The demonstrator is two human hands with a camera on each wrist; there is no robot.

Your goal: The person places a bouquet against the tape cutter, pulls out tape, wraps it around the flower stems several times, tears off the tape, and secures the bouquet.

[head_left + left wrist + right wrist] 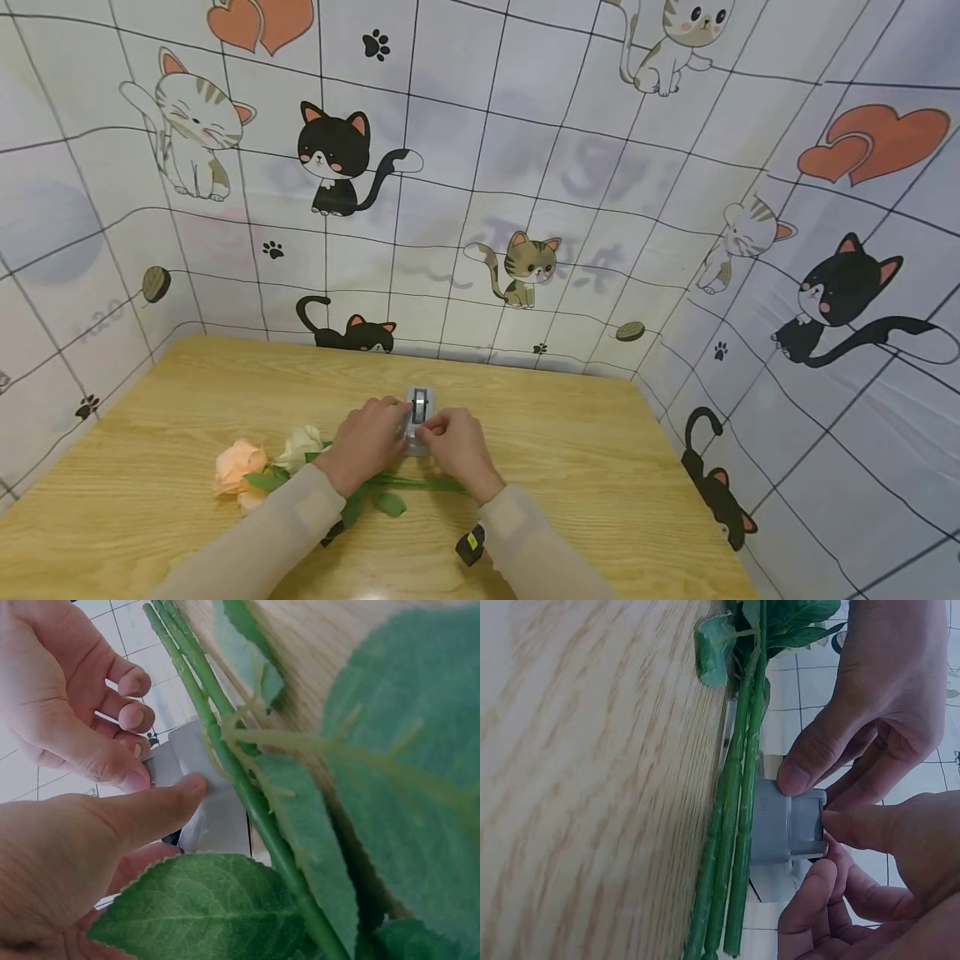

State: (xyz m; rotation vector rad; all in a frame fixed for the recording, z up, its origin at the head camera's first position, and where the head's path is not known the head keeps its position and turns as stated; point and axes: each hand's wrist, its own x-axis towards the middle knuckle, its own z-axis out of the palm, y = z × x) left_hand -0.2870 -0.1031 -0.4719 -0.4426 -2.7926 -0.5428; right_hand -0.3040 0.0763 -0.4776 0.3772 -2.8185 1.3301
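A grey tape dispenser (415, 442) stands on the table with a roll of tape (420, 403) in it. My left hand (366, 442) grips the dispenser from its left side, the thumb pressed on its grey body in the right wrist view. The thumb and forefinger of my right hand (459, 450) pinch the tape at the dispenser's end edge; the clear strip itself is hard to make out. On the near side of both hands lie flowers with green stems (737, 802), a peach bloom (240, 465) and a white bloom (300, 446) at the left.
The wooden table (570, 450) reaches back to a cloth wall (450, 208) printed with cats and grid lines. A small black block (470, 546) with a yellow mark is beside the right sleeve. Green leaves (389, 503) spread under the left forearm.
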